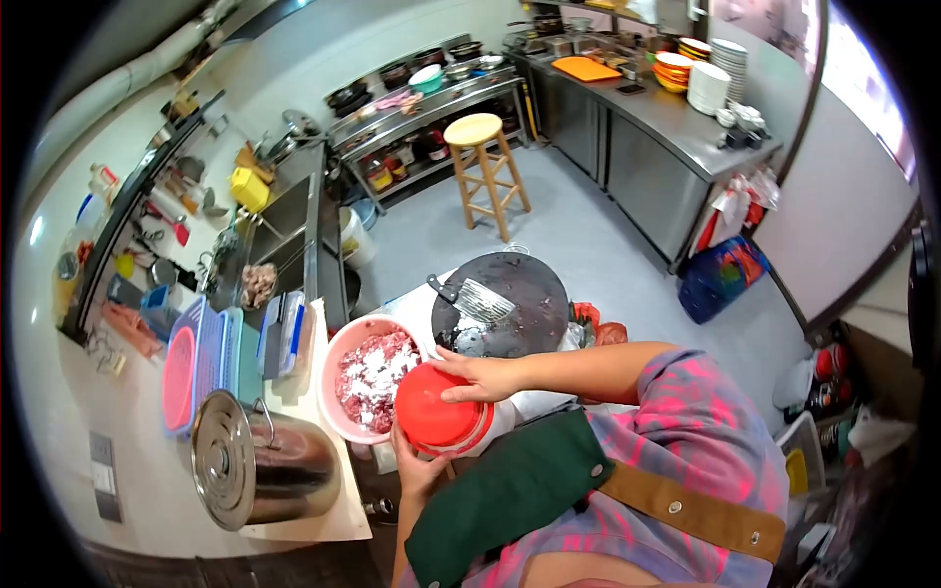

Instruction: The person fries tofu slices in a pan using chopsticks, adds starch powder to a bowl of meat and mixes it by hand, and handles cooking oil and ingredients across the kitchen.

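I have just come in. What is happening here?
A person's right hand lies on top of the red lid of a container, and the left hand holds its side. The lid is on; whether it is being turned, I cannot tell. Beside it, a pink bowl holds reddish meat with white powder on top. A cleaver lies on the round dark board.

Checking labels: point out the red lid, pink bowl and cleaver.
Red lid (425,407): head view, on its top face.
Pink bowl (328,390): head view, on its rim.
Cleaver (484,301): head view, on its blade.
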{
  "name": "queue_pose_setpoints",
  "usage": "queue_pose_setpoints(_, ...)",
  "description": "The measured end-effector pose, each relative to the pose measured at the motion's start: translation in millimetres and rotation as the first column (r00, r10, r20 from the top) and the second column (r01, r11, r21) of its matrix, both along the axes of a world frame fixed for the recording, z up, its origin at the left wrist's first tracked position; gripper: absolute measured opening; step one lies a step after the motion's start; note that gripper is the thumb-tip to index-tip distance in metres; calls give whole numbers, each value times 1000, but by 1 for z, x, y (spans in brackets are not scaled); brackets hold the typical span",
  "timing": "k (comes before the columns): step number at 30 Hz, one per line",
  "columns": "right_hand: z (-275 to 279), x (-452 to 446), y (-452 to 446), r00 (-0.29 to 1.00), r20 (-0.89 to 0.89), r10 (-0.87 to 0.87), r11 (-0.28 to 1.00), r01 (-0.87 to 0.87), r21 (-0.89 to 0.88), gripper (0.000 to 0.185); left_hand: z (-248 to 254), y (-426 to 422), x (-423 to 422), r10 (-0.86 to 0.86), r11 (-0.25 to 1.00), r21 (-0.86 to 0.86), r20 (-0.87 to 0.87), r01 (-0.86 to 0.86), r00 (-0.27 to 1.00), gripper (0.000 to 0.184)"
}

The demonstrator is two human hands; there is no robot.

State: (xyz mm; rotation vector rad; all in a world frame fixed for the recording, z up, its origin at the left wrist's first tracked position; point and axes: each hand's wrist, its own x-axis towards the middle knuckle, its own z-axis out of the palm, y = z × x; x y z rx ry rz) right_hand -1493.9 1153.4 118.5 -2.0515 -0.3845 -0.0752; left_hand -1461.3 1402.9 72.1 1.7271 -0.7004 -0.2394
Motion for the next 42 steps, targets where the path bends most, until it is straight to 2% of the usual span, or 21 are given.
queue_pose_setpoints(2, 62, -39, 5, 950, -299, -85, 996, 74, -46, 73, -8, 3, 5, 8, 1000, 9, 32, -8, 999, 113)
queue_pose_setpoints(3, 50, -47, 5, 913, -301, -277, 953, 221, -205, 69, -6, 5, 3, 23, 1000, 12, 30, -23, 999, 112)
queue_pose_setpoints(4, 86, -65, 6, 847, -490, -208, 972, 235, -6, 63, -5, 6, 4, 2, 1000, -13, 6, -2, 1000, 112)
queue_pose_setpoints(6, 82, -75, 12, 895, -261, -363, 922, 305, -238, 56, -1, 5, 6, -47, 997, -59, -44, 44, 998, 112)
queue_pose_setpoints(7, 72, -69, 15, 894, -102, -437, 882, 404, -242, 51, 13, 5, 4, -56, 998, 6, 38, 55, 998, 110)
queue_pose_setpoints(8, 69, -63, 16, 880, -107, -463, 879, 441, -179, 50, 14, 7, 5, -55, 997, 68, 104, 48, 993, 110)
queue_pose_setpoints(10, 34, -32, 12, 869, 204, -450, 875, 475, -90, 53, 11, 13, 9, -59, 983, 186, 236, 14, 970, 110)
queue_pose_setpoints(12, 7, -20, 18, 947, -28, -319, 916, 315, 249, 58, 2, 13, 11, -51, 996, 84, 164, 38, 985, 108)
queue_pose_setpoints(14, 1, -38, 38, 914, -125, -387, 913, 398, 88, 52, -12, 12, 18, -42, 998, 48, 151, 35, 988, 107)
queue_pose_setpoints(15, 4, -55, 46, 910, -140, -391, 883, 414, 220, 51, -13, 14, 20, -41, 998, 44, 157, 35, 987, 107)
queue_pose_setpoints(18, 13, -101, 54, 846, -333, -417, 579, 530, 620, 31, -13, 17, 23, -42, 999, 16, 171, 40, 984, 108)
queue_pose_setpoints(20, 22, -106, 59, 715, -249, -654, 614, 693, 379, 27, -10, 21, 21, -83, 995, 71, 201, 70, 976, 110)
queue_pose_setpoints(22, -7, -76, 49, 662, 43, -748, 638, 699, 324, 31, 0, 23, 15, -123, 981, 180, 282, 74, 952, 111)
queue_pose_setpoints(24, -20, -51, 43, 750, -69, -657, 709, 647, 280, 41, -9, 25, 20, -193, 978, 122, 250, 167, 949, 114)
queue_pose_setpoints(25, -14, -48, 53, 800, -196, -566, 661, 583, 472, 46, -15, 24, 22, -222, 975, 72, 232, 211, 947, 114)
queue_pose_setpoints(26, -13, -48, 60, 824, -250, -508, 656, 558, 508, 52, -18, 24, 23, -241, 970, 26, 212, 241, 947, 115)
queue_pose_setpoints(28, -11, -55, 75, 821, -87, -564, 798, 569, 198, 67, -17, 26, 25, -183, 983, 25, 238, 183, 954, 112)
queue_pose_setpoints(32, -7, -97, 91, 792, -81, -605, 793, 608, 28, 82, -24, 25, 41, -179, 969, -138, 185, 206, 966, 97)
queue_pose_setpoints(36, 6, -123, 91, 892, 34, -450, 892, 448, 56, 97, 3, 8, 22, -112, 939, -212, 558, 271, 822, 72)
queue_pose_setpoints(38, -13, -124, 95, 844, 73, -531, 847, 526, 78, 99, 12, -1, 15, -276, 882, -231, 453, 410, 848, 43)
queue_pose_setpoints(42, -16, -153, 87, 725, 30, -688, 725, 688, 9, 90, 34, -32, -13, -425, 812, -132, 534, 568, 732, 39)
